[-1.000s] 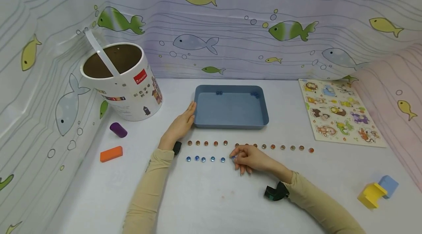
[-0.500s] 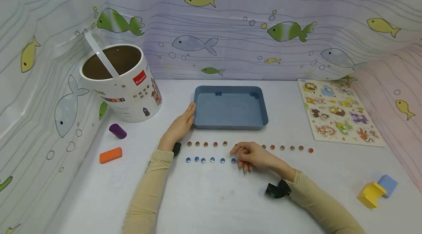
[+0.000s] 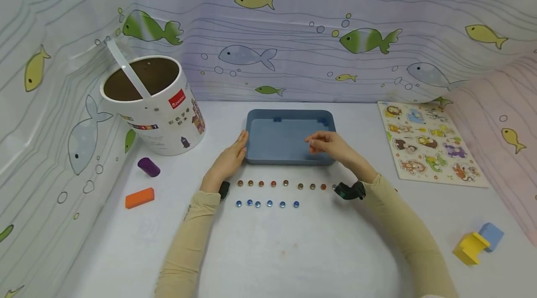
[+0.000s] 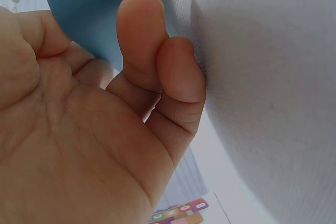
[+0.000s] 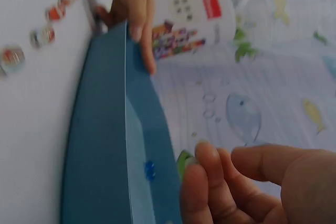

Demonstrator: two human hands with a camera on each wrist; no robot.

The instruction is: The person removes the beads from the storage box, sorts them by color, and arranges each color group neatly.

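Note:
In the head view my left hand (image 3: 226, 162) rests with straight fingers against the left side of a blue-grey tray (image 3: 272, 145). My right hand (image 3: 329, 145) is over the tray's right part, fingers loosely bent and nothing showing between them. The right wrist view shows its thumb and fingertips (image 5: 207, 156) apart. Small dark blue glass beads (image 3: 278, 119) lie at the tray's far side, with more blue beads (image 3: 323, 121) in its far right corner. In front of the tray runs a row of reddish-brown glass beads (image 3: 273, 184), partly hidden by the right arm. Nearer lies a row of blue glass beads (image 3: 270, 204).
A white bucket (image 3: 168, 125) with a handle stands at the back left. Near it lie a purple cylinder (image 3: 148, 167) and an orange block (image 3: 140, 198). At right are an animal puzzle board (image 3: 432, 146), a yellow block (image 3: 471, 248) and a light blue block (image 3: 491, 236).
My right hand has let go of a blue bead at the right end of the blue row and moved up and away to over the tray. The left hand has stayed put.

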